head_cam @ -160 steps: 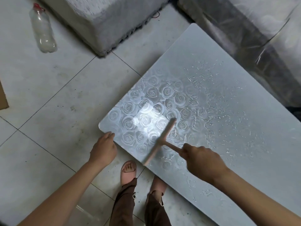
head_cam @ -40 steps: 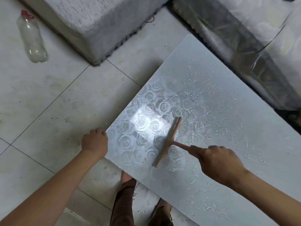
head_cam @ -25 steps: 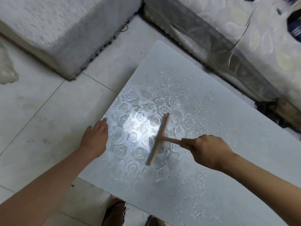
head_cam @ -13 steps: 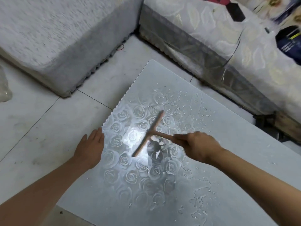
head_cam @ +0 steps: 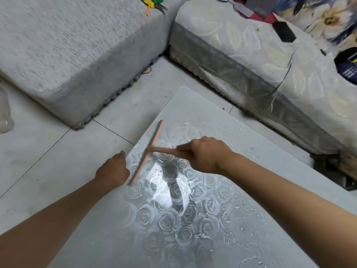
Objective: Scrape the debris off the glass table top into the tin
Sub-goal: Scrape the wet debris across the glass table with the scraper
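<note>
A glass table top (head_cam: 260, 171) with a rose pattern lies flat on the tiled floor. White flecks of debris (head_cam: 228, 132) are scattered over its far and right parts. My right hand (head_cam: 202, 156) grips the handle of a pinkish T-shaped scraper (head_cam: 148, 153), whose blade lies along the glass's left edge. My left hand (head_cam: 113, 172) sits at that left edge beside the blade's near end; its fingers are hidden from me. No tin is in view.
A grey covered cushion block (head_cam: 73, 51) stands on the floor at the far left. A sofa with a floral cover (head_cam: 270, 60) runs along the far right, close to the glass. A clear bottle (head_cam: 4, 117) lies at the left border.
The scraper has swept left across the glass to its left edge. My left hand has shifted along that edge. My view has moved toward the far corner of the glass.
</note>
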`<state>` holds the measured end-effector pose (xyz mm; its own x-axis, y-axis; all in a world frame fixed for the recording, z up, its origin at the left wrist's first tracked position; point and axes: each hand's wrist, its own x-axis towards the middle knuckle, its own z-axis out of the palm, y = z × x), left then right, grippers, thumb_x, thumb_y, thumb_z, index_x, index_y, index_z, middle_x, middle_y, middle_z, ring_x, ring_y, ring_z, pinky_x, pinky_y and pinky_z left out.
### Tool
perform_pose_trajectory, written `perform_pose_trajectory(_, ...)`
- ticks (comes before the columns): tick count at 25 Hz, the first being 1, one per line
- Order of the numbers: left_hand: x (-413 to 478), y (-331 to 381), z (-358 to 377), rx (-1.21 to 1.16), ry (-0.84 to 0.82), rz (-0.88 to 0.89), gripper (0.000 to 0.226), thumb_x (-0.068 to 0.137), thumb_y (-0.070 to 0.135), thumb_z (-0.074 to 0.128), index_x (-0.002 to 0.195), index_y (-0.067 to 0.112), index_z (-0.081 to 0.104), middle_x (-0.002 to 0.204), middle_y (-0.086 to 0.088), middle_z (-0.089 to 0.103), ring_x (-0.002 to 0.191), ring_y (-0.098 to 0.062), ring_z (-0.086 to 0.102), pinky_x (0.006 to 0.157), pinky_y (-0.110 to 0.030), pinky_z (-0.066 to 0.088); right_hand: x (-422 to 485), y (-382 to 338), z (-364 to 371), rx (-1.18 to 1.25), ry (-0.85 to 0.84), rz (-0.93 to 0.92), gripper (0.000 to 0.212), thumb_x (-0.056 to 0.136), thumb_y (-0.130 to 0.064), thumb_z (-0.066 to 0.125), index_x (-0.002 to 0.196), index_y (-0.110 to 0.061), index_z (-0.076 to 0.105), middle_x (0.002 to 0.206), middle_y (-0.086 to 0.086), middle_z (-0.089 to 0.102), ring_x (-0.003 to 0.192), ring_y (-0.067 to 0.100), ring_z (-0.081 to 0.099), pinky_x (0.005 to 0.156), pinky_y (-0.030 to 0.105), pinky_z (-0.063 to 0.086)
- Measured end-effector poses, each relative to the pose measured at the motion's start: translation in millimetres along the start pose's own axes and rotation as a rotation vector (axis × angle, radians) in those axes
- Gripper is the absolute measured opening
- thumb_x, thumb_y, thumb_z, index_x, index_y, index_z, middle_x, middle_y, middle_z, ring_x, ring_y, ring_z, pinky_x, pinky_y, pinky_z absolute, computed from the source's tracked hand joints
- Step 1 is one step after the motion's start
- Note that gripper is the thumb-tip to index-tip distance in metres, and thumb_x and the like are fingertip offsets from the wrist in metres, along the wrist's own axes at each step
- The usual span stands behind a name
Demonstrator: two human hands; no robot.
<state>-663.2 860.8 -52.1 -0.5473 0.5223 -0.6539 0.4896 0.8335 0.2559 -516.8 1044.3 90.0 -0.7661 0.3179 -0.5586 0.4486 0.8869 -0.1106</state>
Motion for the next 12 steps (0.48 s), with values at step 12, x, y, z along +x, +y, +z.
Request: perform_pose_trajectory(12,23.8,3.1,-15.7,-0.053,-0.112,0.074,0.036,0.089,0.01,0.043,0.122,0.015,0.055,0.126,-0.009,0.057,0.113,-0.029,0.054,0.092,-0.031,0.045,22.4,-21.3,-22.0,-0.047,0.009,-0.068,0.035,0.093,-0.034,0.045,0.126,-0.04,0.056,0.11,0.003,0.065,0.1,0.03,0.06,0.074,0.033,0.043)
